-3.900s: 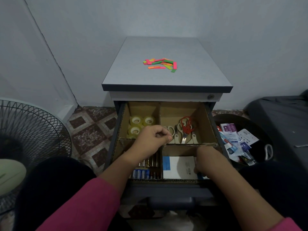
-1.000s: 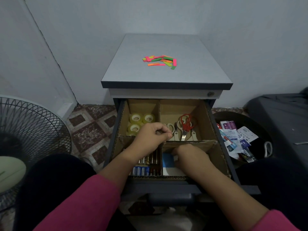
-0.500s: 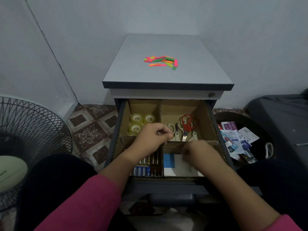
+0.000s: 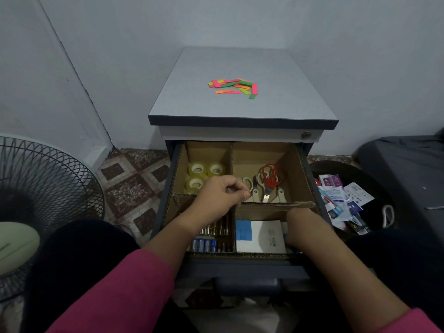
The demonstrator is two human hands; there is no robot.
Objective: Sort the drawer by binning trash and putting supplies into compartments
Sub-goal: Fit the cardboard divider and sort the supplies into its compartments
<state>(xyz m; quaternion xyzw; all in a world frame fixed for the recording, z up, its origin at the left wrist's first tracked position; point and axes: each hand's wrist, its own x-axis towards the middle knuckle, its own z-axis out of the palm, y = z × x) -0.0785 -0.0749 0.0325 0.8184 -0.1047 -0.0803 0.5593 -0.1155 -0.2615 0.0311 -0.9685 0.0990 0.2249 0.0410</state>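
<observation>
Head view: left hand [image 4: 219, 197] pinches the brown cardboard divider [image 4: 271, 205] at centre. Right hand [image 4: 301, 227], fingers hidden so grip unclear, sits at the flat white-and-blue packet's [image 4: 260, 236] 3 o'clock edge, nearer it, in the near-right compartment.

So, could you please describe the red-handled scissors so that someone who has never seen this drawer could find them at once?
Start at the open drawer under the grey cabinet top, split by cardboard dividers into four compartments. Look in the far right compartment, beside the one holding tape rolls. Several scissors lie there; the red-handled scissors lie on top, the only red pair among the cream-handled scissors.
</observation>
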